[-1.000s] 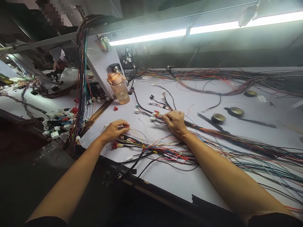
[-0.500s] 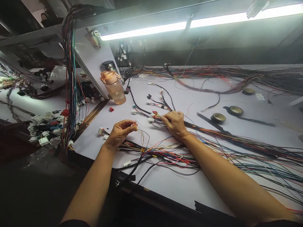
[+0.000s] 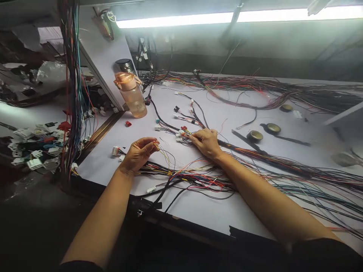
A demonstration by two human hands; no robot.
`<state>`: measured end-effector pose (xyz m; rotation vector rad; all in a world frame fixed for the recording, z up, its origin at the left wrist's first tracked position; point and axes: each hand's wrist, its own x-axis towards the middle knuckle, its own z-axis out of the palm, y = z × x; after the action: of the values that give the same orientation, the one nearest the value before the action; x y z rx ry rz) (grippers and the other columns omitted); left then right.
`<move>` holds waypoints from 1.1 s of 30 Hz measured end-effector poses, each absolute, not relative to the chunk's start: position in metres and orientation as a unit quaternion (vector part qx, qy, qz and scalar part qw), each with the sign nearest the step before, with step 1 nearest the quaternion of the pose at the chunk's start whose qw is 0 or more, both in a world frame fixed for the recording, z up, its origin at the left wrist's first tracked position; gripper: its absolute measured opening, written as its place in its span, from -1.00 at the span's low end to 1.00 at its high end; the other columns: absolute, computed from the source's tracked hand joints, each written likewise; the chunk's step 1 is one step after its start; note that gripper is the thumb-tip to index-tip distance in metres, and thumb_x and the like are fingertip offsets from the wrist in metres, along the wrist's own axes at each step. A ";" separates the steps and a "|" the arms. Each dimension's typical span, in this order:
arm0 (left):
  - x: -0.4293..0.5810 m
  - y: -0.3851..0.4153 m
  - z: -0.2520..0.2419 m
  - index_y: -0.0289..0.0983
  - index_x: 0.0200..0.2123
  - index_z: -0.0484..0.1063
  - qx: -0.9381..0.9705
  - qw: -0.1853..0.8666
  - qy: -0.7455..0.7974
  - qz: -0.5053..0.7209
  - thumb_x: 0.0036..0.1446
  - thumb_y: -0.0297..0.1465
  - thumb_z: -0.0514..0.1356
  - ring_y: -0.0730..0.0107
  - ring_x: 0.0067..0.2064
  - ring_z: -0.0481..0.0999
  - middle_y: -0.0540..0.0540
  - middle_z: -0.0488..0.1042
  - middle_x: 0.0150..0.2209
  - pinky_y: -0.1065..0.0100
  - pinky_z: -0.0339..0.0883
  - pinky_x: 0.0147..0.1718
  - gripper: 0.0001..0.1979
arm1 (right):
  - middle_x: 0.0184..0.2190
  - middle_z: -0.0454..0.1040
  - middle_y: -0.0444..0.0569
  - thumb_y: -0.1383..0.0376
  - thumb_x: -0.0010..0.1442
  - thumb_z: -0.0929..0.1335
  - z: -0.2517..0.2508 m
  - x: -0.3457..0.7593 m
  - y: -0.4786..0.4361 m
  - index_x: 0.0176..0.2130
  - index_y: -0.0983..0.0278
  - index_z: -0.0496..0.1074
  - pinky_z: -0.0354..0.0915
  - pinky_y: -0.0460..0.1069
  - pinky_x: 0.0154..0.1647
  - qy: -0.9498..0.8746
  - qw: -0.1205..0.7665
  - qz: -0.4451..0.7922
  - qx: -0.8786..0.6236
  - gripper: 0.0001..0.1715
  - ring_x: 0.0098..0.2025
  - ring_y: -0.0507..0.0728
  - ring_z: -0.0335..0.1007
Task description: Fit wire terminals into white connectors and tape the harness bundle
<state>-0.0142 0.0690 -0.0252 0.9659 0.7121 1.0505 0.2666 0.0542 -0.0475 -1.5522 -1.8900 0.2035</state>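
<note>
White worktop (image 3: 198,211) is spreading beneath both hands, and a bright tube light (image 3: 176,21) is glowing beyond them. Left hand (image 3: 137,155) is pinching a few thin wires (image 3: 165,158), yellow and dark ones among them, thumb and forefinger closing around their orange-red ends. These wires are looping down on its right into a loose multicoloured bundle (image 3: 195,182), which is lying nearer the body, running under the right forearm.

Right hand (image 3: 206,142) is resting palm down, fingers bent, over a dark-wrapped harness (image 3: 252,153); whether it is actually gripping, I cannot tell. Just beside its thumb, a red connector (image 3: 184,128) and a white connector (image 3: 179,138) are sitting among short wire branches.

Immediately left of the left hand, a pale multi-pin plug (image 3: 115,151) is lying. Farther beyond that hand, a small red piece (image 3: 128,123) is lying near a peach-coloured bottle (image 3: 134,100), which is standing upright. Beyond and to the right of the right hand, three tape rolls (image 3: 254,136) are lying apart. Well left of the left hand, a thick cable bunch (image 3: 70,75) is hanging beside heaped connectors (image 3: 34,153). Farthest beyond both hands, long wires (image 3: 244,86) are stretching along the back.
</note>
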 end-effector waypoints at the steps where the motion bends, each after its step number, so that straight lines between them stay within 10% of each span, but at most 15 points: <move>1: -0.015 0.069 -0.025 -0.30 -0.34 0.61 0.434 0.698 0.320 0.471 -0.15 -0.40 0.45 0.51 -0.37 0.56 -0.07 0.61 -0.37 0.50 0.47 -0.26 -0.77 | -0.34 0.58 -0.09 0.16 0.25 0.34 -0.042 0.269 0.055 -0.29 0.19 0.55 0.05 0.08 -0.10 -0.730 0.331 0.088 -0.592 -0.78 -0.23 0.11 0.37; 12: -0.019 0.071 -0.018 -0.28 -0.35 0.59 0.431 0.676 0.337 0.493 -0.22 -0.38 0.48 0.47 -0.34 0.57 -0.04 0.60 -0.35 0.48 0.50 -0.22 -0.72 | -0.22 0.59 0.03 0.16 0.23 0.33 0.039 0.369 -0.027 -0.22 0.29 0.56 0.35 0.05 -0.14 -0.671 0.331 0.119 -0.653 -0.71 -0.19 0.13 0.49; 33: -0.016 0.071 -0.016 -0.26 -0.35 0.58 0.435 0.660 0.343 0.507 -0.15 -0.40 0.44 0.47 -0.34 0.55 -0.01 0.59 -0.35 0.46 0.52 -0.22 -0.79 | -0.25 0.54 -0.02 0.27 0.30 0.29 -0.007 0.314 -0.141 -0.17 0.22 0.48 0.21 0.03 -0.17 -0.772 0.244 0.061 -0.584 -0.82 -0.22 0.09 0.40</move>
<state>-0.0163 0.0713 -0.0163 0.9843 0.7762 1.1468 0.3142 -0.1412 -0.0073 -1.5940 -2.1089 0.1671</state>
